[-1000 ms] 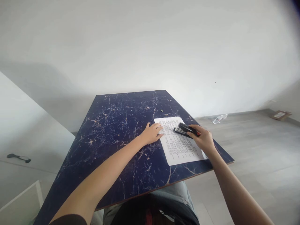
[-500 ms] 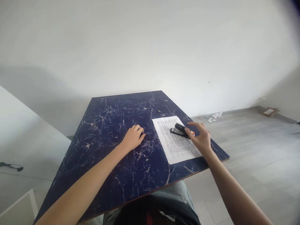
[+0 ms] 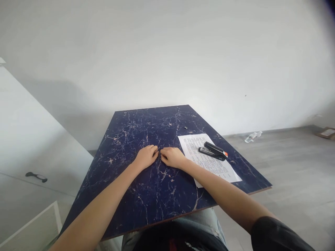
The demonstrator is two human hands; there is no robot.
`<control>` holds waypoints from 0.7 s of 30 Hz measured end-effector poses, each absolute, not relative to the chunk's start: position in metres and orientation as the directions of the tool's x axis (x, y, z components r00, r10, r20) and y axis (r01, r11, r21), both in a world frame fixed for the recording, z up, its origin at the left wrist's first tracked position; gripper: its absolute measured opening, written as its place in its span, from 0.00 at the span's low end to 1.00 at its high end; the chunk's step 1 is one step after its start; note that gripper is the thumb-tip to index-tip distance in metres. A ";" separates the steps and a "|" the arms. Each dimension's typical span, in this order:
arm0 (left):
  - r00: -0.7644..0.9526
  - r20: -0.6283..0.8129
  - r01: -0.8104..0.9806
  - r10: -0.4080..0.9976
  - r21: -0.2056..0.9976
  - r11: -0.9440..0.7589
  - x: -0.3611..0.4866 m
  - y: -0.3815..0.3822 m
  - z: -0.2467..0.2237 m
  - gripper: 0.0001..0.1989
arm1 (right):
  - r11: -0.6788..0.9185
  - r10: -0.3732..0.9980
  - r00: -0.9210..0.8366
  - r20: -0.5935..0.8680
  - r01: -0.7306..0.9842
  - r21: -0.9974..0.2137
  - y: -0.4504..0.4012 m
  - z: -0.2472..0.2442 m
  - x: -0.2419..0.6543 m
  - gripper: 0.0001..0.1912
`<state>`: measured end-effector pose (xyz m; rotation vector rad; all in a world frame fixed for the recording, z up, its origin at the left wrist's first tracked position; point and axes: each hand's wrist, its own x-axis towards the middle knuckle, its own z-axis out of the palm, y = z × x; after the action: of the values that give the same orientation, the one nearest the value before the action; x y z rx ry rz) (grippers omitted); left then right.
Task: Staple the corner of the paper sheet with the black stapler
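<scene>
My left hand (image 3: 147, 157) rests on the dark blue marbled table (image 3: 136, 129), palm down with its fingers loosely bent and apart. Facing it across a narrow gap, my right hand (image 3: 172, 157) also lies on the tabletop, fingers relaxed, and I see nothing in either hand. A black stapler (image 3: 214, 150) with an orange-red spot at its back end lies on a printed sheet of paper (image 3: 192, 143), right of my hands. Its upper arm is raised apart from its base. My right forearm passes over the paper's near left corner.
Beyond the sheet, a small dark piece (image 3: 185, 127) lies on the table. On the grey floor at the right are a clear plastic bottle (image 3: 251, 137) and a cardboard box (image 3: 326, 132). At the left stands a white panel with a black handle (image 3: 36, 176).
My right hand has let go of the stapler and moved left beside my left hand. The stapler stays on the paper. The view has shifted somewhat to the left.
</scene>
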<state>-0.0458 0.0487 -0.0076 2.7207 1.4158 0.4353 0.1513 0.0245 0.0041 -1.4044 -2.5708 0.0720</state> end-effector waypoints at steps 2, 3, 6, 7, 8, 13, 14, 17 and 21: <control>0.550 0.223 0.795 0.805 0.158 -0.586 -0.046 0.048 -0.007 0.09 | 0.535 0.843 -0.513 0.163 0.833 -0.141 0.026 -0.001 0.150 0.12; 0.552 0.221 0.794 0.804 0.153 -0.588 -0.046 0.048 -0.007 0.09 | 0.534 0.843 -0.512 0.166 0.833 -0.143 0.026 -0.003 0.150 0.12; 0.555 0.220 0.795 0.802 0.141 -0.589 -0.046 0.049 -0.008 0.09 | 0.542 0.838 -0.518 0.172 0.828 -0.144 0.025 -0.005 0.152 0.13; 0.554 0.220 0.797 0.803 0.139 -0.588 -0.046 0.049 -0.008 0.09 | 0.542 0.838 -0.518 0.172 0.828 -0.143 0.025 -0.005 0.152 0.13; 0.552 0.221 0.798 0.804 0.139 -0.586 -0.046 0.049 -0.008 0.09 | 0.542 0.838 -0.518 0.172 0.828 -0.143 0.025 -0.005 0.152 0.12; 0.547 0.219 0.802 0.808 0.141 -0.581 -0.046 0.049 -0.009 0.09 | 0.540 0.839 -0.515 0.174 0.827 -0.154 0.026 -0.005 0.152 0.12; 0.548 0.219 0.801 0.807 0.140 -0.582 -0.045 0.049 -0.009 0.09 | 0.541 0.838 -0.516 0.175 0.826 -0.157 0.026 -0.005 0.152 0.12; 0.554 0.220 0.797 0.803 0.136 -0.588 -0.045 0.049 -0.009 0.09 | 0.543 0.838 -0.517 0.175 0.824 -0.164 0.025 -0.005 0.152 0.13; 0.560 0.215 0.794 0.800 0.136 -0.592 -0.045 0.049 -0.009 0.09 | 0.532 0.845 -0.511 0.157 0.830 -0.168 0.025 -0.003 0.153 0.12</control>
<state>-0.0454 0.0486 -0.0087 2.7542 1.4075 0.3985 0.1528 0.0247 -0.0033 -1.4172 -2.5524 0.1041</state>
